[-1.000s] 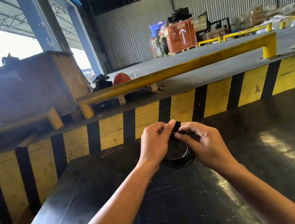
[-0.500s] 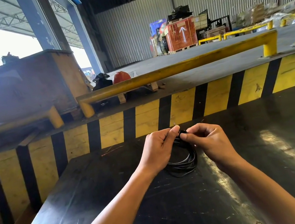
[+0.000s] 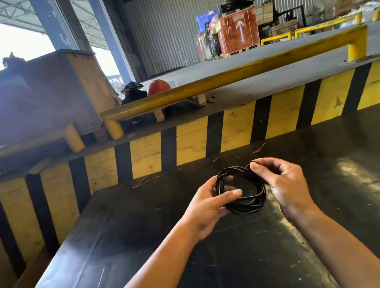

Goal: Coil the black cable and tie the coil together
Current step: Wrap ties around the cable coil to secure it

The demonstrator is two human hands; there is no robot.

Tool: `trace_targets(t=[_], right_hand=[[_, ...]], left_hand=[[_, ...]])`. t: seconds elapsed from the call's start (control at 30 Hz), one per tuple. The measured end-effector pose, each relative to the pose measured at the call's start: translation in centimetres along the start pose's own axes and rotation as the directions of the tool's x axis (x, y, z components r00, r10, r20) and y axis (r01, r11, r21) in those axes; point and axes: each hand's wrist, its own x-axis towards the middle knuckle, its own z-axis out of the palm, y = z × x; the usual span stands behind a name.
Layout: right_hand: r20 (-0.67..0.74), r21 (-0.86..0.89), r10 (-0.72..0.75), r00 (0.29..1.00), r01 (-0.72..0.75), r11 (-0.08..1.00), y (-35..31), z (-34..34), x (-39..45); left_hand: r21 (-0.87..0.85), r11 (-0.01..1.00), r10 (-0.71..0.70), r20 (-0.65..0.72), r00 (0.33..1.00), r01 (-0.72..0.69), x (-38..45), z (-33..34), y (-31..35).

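Observation:
The black cable (image 3: 248, 206) is wound into a small round coil of several loops, held just above the black table (image 3: 127, 256). My left hand (image 3: 207, 206) grips the coil's left and lower side, with the thumb lying across the loops. My right hand (image 3: 282, 183) pinches the coil's upper right part between thumb and forefinger. The hole in the middle of the coil is open to view. I cannot make out a tie or a loose cable end.
A yellow and black striped wall (image 3: 184, 145) stands behind the table, topped by a yellow rail (image 3: 223, 79). A large wooden crate (image 3: 24, 102) sits at the back left. The table drops off at its left edge.
The coil has turned from edge-on to face me, showing its open ring. My hands have moved apart, the left lower on the coil and the right staying at its top.

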Motion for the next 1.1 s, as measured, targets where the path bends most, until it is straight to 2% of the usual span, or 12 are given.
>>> trace_targets(t=[0.07,0.17,0.3,0.37,0.43,0.5,0.6,0.67,0.9,0.93,1.0,1.1], right_hand=[[-0.019,0.001,0.004,1.0,-0.004,1.0,0.9,-0.3,-0.3],[-0.027,0.032,0.136,0.99,-0.136,0.99,3.1,-1.0,-0.5],[-0.003,-0.087,0.333,0.943,-0.332,0.939,7.4,-2.6,-1.3],[0.005,-0.266,0.43,0.903,-0.413,0.871,10.2,-4.1,-2.6],[0.052,-0.554,0.534,0.844,-0.421,0.718,13.0,-5.9,-4.5],[0.119,-0.854,0.67,0.733,-0.268,0.445,15.5,-7.6,-6.7],[0.084,-0.992,0.838,0.539,-0.033,0.12,17.9,-9.6,-9.6],[0.048,-0.998,0.859,0.51,-0.008,0.06,18.3,-10.2,-11.1],[0.06,-0.992,0.779,0.624,-0.048,0.116,18.4,-9.9,-11.8],[0.07,-0.98,0.759,0.647,-0.098,0.174,18.2,-9.7,-11.3],[0.092,-0.884,0.68,0.727,-0.254,0.392,16.9,-9.1,-9.5],[0.092,-0.602,0.554,0.827,-0.397,0.693,13.1,-7.3,-6.0]], left_hand=[[-0.141,0.989,-0.047,-0.03,0.998,0.042,-0.3,0.0,-1.2],[-0.302,0.953,-0.064,-0.097,0.993,0.032,-0.4,-0.4,-2.4],[-0.293,0.956,-0.087,-0.24,0.967,0.013,-0.7,-2.1,-3.7],[-0.27,0.963,-0.11,-0.297,0.949,0.028,-1.2,-3.0,-4.4],[-0.272,0.961,-0.143,-0.328,0.934,0.052,-1.8,-3.7,-5.2],[-0.287,0.954,-0.178,-0.32,0.93,0.084,-2.6,-4.1,-6.2],[-0.296,0.947,-0.215,-0.279,0.936,0.129,-3.7,-4.3,-7.9],[-0.293,0.945,-0.226,-0.259,0.939,0.146,-4.2,-4.2,-8.9],[-0.175,0.96,-0.261,-0.285,0.923,0.217,-5.0,-3.1,-11.0],[-0.114,0.968,-0.249,-0.294,0.923,0.225,-5.1,-2.9,-11.1],[0.044,0.97,-0.215,-0.308,0.927,0.24,-5.1,-2.7,-11.1],[0.166,0.948,-0.21,-0.32,0.924,0.273,-4.7,-2.4,-10.4]])
